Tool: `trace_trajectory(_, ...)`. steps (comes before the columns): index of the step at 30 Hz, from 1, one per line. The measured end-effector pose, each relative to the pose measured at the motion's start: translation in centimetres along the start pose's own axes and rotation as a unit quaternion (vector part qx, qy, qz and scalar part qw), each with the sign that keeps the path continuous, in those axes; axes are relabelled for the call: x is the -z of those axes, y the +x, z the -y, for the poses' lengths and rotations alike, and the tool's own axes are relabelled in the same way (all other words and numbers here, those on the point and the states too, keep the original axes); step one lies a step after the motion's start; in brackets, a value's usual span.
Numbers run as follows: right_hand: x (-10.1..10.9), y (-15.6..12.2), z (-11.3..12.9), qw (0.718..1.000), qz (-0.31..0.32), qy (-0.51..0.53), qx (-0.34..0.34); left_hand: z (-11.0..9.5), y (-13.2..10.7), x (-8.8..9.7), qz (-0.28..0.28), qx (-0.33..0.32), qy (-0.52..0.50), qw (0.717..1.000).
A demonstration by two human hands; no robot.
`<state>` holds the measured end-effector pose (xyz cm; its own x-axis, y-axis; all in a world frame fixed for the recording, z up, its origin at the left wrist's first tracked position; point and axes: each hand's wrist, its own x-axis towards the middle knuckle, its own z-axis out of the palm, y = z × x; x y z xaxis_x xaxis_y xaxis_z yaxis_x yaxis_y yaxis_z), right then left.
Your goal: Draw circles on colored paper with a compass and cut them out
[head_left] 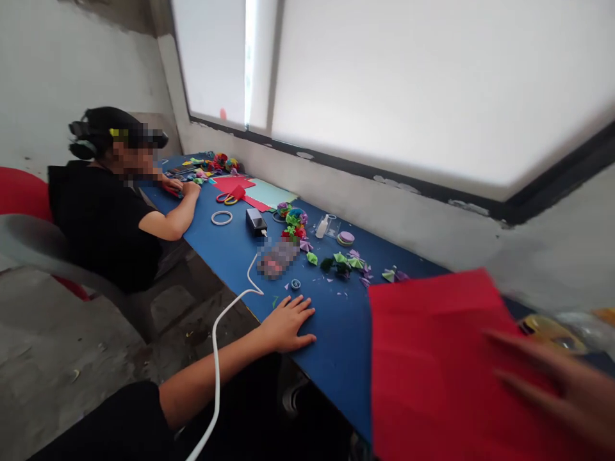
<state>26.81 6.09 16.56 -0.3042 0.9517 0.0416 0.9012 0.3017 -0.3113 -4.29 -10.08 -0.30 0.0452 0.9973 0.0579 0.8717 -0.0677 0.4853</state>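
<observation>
My left hand [287, 323] lies flat on the blue table [336, 333] near its front edge, fingers spread, holding nothing. My right hand [562, 378] is blurred by motion at the lower right, fingers stretched out over a large red sheet [432, 365] that lies on the table; whether it touches the sheet I cannot tell. Small folded paper pieces in green and purple [346, 262] are scattered beyond my left hand, with a small round object [295, 283] just ahead of it.
A white cable [216, 346] runs off the table edge by my left arm. A black box [256, 221], white ring [221, 218], glue bottle [322, 226], red scissors [230, 195] and coloured sheets lie further along. Another person [106, 205] in black sits at the far end. Window wall behind.
</observation>
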Motion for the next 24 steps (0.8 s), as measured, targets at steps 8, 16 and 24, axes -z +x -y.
trace_trajectory(8, 0.1, -6.0, 17.9, 0.951, 0.101, -0.262, 0.130, 0.4, -0.5, -0.1, 0.005, 0.007, 0.044, 0.999)
trace_trajectory(16, -15.0, -6.0, 20.7, 0.980, 0.151, -0.106, 0.073, 1.1, -0.9, -0.4, 0.009, -0.014, 0.063, 0.998)
trace_trajectory(24, -15.7, -12.1, 9.0, 0.988, -0.006, 0.061, 0.143, 1.2, -0.9, -0.8, -0.011, -0.023, 0.061, 0.998)
